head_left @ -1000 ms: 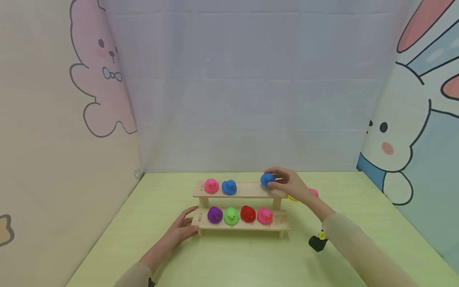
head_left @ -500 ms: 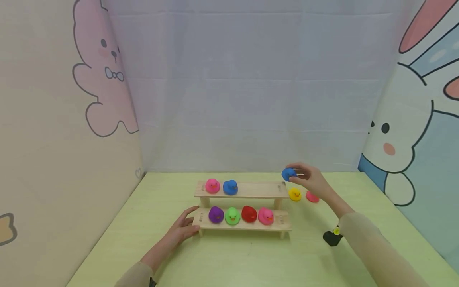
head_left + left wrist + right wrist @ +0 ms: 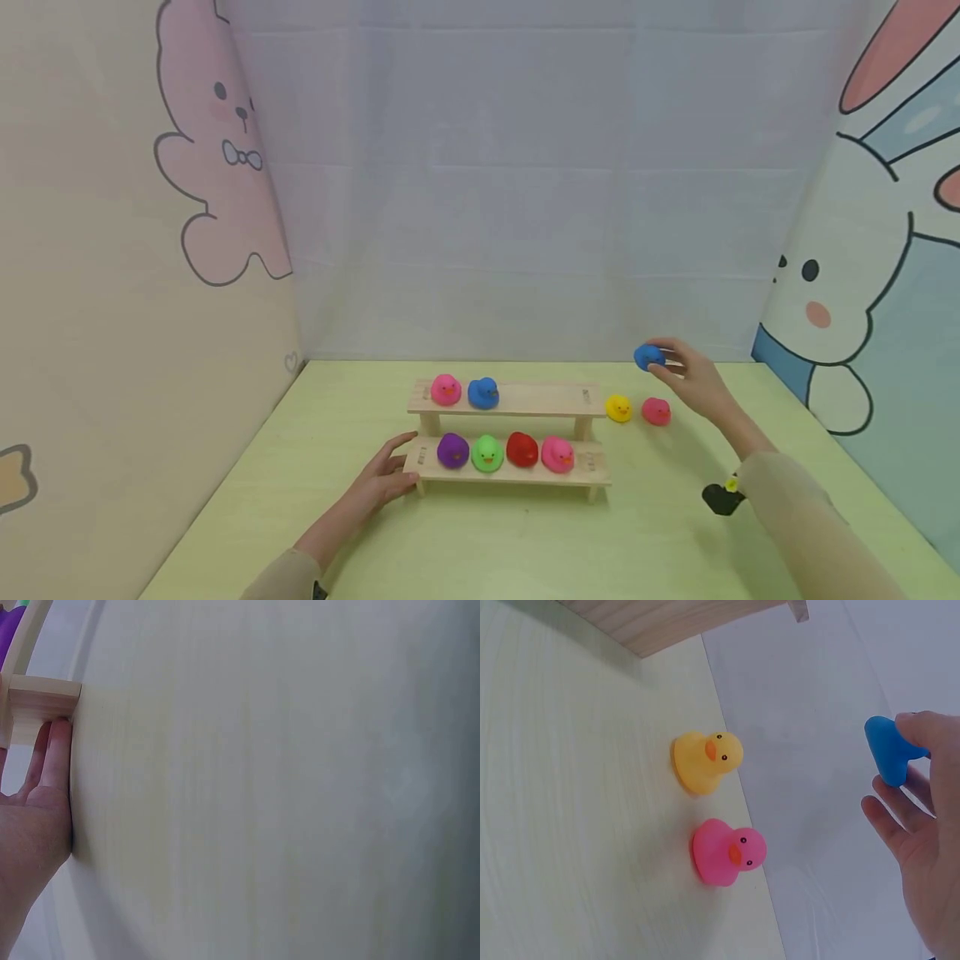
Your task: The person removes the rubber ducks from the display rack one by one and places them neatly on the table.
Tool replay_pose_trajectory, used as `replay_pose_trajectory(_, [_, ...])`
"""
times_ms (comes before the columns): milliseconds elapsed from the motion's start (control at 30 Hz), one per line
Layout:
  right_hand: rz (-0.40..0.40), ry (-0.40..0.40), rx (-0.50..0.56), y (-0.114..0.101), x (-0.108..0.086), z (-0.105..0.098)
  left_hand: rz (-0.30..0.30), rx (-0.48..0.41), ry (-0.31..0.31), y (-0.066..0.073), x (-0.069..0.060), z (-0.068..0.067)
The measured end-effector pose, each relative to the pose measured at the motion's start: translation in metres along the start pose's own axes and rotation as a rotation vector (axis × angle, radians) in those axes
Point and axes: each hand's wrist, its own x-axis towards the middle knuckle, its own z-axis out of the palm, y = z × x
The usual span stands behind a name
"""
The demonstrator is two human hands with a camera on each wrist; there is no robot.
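Observation:
In the head view my right hand (image 3: 693, 379) pinches a blue rubber duck (image 3: 648, 357) between thumb and fingers, raised above the table at the right. Below it a yellow duck (image 3: 618, 408) and a pink duck (image 3: 656, 411) sit on the table, also plain in the right wrist view. My left hand (image 3: 378, 477) holds the left end of a two-step wooden shelf (image 3: 540, 400), thumb at its front edge. A pink duck (image 3: 446, 390) and a blue duck (image 3: 483, 393) stand on the upper step. Purple (image 3: 453, 451), green (image 3: 487, 454), red (image 3: 522, 450) and pink ducks (image 3: 558, 455) line the lower step.
The pale table (image 3: 495, 550) reaches back to a white cloth backdrop (image 3: 480, 208). Cartoon-printed side walls stand at left (image 3: 217, 167) and right (image 3: 840, 292). A black wrist device (image 3: 722, 500) hangs at the right sleeve.
My right hand has lifted the blue duck off the upper step's right end and carried it rightward, past the shelf. The yellow and pink ducks on the table have come into full view.

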Motion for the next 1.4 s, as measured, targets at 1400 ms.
replay_pose_trajectory(1400, [0.203,-0.072,-0.018,0.085,-0.079,-0.01,0.002,-0.018,-0.005,-0.002,0.002,-0.002])
